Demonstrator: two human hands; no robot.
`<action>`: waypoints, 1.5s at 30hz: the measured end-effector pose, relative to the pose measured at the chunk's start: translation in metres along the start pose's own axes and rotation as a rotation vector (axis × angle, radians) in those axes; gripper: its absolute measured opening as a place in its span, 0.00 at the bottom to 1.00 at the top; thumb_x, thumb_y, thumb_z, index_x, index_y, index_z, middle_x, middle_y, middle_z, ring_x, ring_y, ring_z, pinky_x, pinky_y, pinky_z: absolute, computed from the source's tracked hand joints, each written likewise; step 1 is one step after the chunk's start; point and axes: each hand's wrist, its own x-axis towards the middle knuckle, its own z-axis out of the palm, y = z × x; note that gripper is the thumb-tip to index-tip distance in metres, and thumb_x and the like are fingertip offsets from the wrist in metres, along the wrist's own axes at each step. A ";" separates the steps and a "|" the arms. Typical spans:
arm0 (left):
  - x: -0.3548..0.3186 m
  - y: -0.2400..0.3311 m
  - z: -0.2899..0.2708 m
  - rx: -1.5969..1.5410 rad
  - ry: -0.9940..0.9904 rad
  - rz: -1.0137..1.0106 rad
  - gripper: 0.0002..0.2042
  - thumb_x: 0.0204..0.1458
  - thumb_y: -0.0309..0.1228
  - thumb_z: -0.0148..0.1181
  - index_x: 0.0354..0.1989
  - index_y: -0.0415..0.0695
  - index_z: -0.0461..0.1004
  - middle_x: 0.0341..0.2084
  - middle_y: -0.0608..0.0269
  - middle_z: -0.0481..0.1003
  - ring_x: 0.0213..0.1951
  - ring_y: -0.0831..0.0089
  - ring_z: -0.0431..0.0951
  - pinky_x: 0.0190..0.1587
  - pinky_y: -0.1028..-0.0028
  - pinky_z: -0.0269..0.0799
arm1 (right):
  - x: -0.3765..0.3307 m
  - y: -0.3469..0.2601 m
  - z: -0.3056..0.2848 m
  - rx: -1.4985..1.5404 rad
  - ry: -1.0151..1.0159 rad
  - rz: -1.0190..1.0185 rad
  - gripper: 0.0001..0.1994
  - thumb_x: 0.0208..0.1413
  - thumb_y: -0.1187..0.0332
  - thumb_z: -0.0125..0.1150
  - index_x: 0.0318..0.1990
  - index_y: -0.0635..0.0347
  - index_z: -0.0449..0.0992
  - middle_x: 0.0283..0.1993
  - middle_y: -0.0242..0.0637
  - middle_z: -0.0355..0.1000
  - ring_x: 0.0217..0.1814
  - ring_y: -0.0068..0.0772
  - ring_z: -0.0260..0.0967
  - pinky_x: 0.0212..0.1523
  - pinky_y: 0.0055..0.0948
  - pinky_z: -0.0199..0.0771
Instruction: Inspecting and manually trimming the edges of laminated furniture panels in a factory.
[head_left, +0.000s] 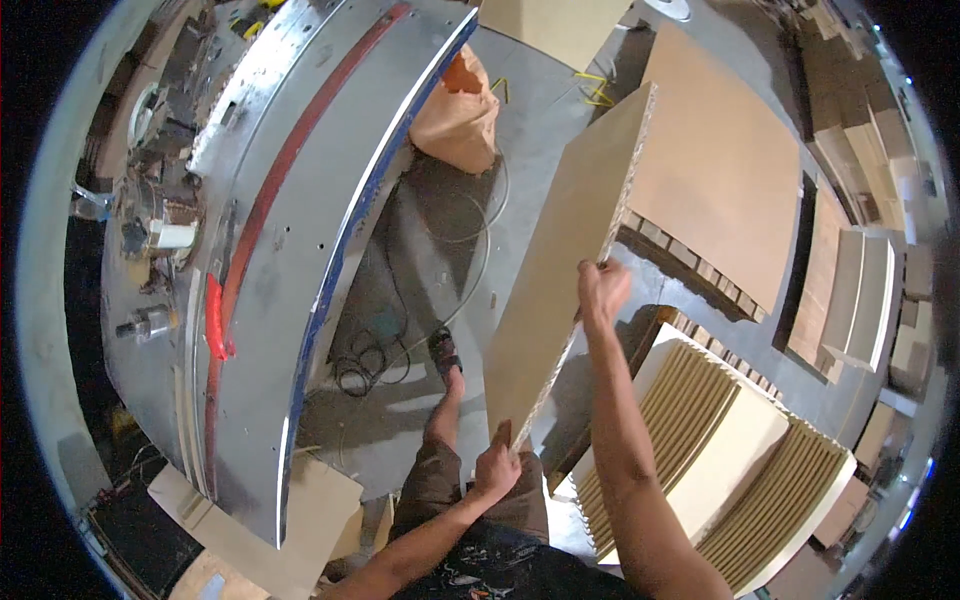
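A large pale brown particleboard panel (pixel 565 235) is held on edge in front of my body, its long rough edge facing up and slanting away to the far right. My left hand (pixel 497 466) is closed on the panel's near end, close to my legs. Farther along, my right hand (pixel 603 291) grips the long edge near its middle. The fingers of both hands are partly hidden behind the board. Left of the panel stands a long grey metal machine table (pixel 290 260) with a dark red strip along it and a blue-and-white edge.
A brown sheet stack (pixel 725 150) lies on a pallet at the far right. Nearer on the right is a pile of cream panels (pixel 730 440) with ridged edges. An orange sack (pixel 458 115) stands by the table. A coiled hose (pixel 362 370) lies on the floor near my foot.
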 end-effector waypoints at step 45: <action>0.090 0.006 -0.348 0.608 1.255 0.056 0.19 0.65 0.40 0.45 0.51 0.36 0.72 0.45 0.51 0.76 0.46 0.59 0.76 0.50 0.66 0.70 | -0.131 0.133 0.030 0.533 -0.403 0.214 0.26 0.62 0.57 0.54 0.60 0.67 0.66 0.58 0.46 0.70 0.58 0.41 0.69 0.59 0.39 0.67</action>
